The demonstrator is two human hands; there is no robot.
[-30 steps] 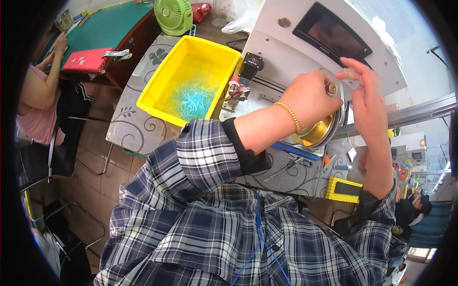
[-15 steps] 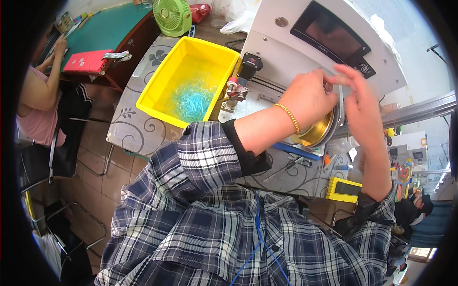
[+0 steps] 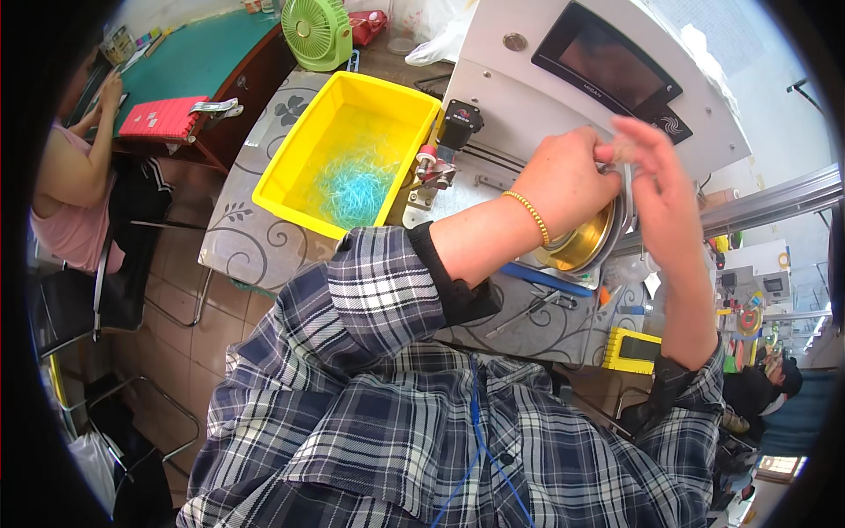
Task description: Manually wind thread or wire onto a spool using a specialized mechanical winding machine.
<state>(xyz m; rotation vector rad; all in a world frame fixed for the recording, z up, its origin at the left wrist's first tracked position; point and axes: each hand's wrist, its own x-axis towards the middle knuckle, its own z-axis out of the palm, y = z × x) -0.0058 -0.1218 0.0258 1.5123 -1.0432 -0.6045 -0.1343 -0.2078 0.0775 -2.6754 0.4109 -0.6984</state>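
my shirt (image 3: 396, 422) is plaid in navy, white and grey, and my beaded bracelet (image 3: 532, 211) is gold-yellow. the round dish (image 3: 576, 251) is shiny gold, the bin (image 3: 352, 106) bright yellow, its strands (image 3: 356, 189) light blue. grey tabletop (image 3: 242, 238) bears dark scrolls; the fan (image 3: 315, 33) is green.

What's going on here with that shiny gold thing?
Somebody in a plaid shirt is working with both hands at a white machine. The left hand is curled above the round gold part. The right hand is close beside it, fingers bent. What they're gripping is hidden. A yellow bin with thin blue strands sits to the left.
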